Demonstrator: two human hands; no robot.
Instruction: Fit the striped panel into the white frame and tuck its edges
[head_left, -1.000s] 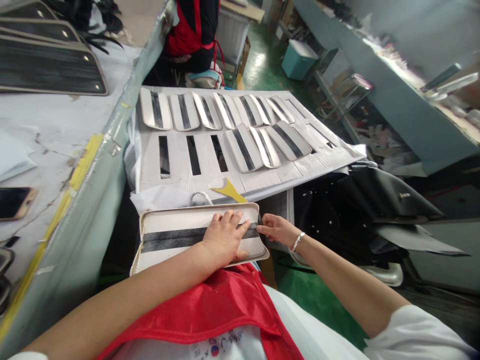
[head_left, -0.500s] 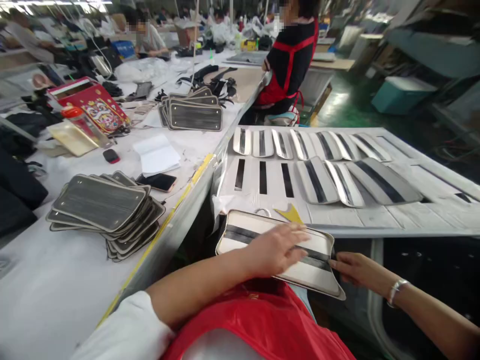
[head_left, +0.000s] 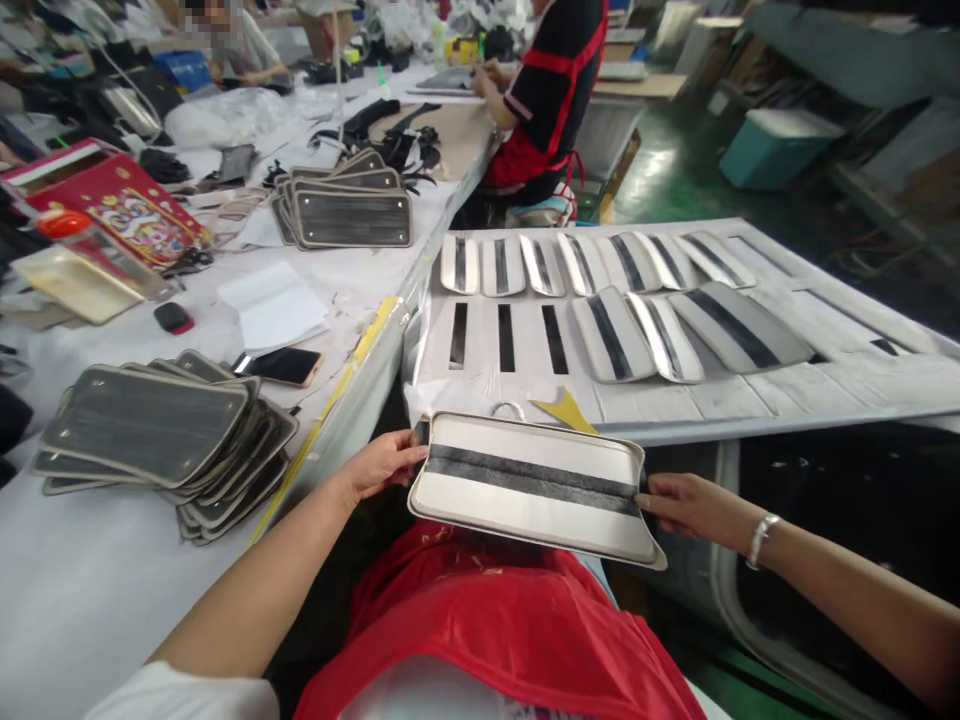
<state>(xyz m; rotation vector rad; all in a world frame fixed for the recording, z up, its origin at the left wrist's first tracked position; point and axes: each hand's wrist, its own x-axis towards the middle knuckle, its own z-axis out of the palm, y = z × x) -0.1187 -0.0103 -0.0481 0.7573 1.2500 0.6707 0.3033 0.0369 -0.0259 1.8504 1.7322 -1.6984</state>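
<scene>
Pale panel (head_left: pixel 529 505) with dark centre strip (head_left: pixel 517 473): one, held before red apron (head_left: pixel 487 630), left hand (head_left: pixel 384 463) and right hand (head_left: pixel 688 507) pinching its opposite short ends. Possible fault: sagging or twisting, since only the ends appear gripped.

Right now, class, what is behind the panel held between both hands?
Past the panel, part of the white table and a yellow piece show. Anything directly behind the panel is covered and cannot be seen.

Now the panel (head_left: pixel 532 488) sits between left hand (head_left: pixel 384 464) and right hand (head_left: pixel 686 506) at twelve o'clock, board (head_left: pixel 481 340) beyond at one, stack (head_left: pixel 154 425) on the table (head_left: pixel 97 590) at ten!
</scene>
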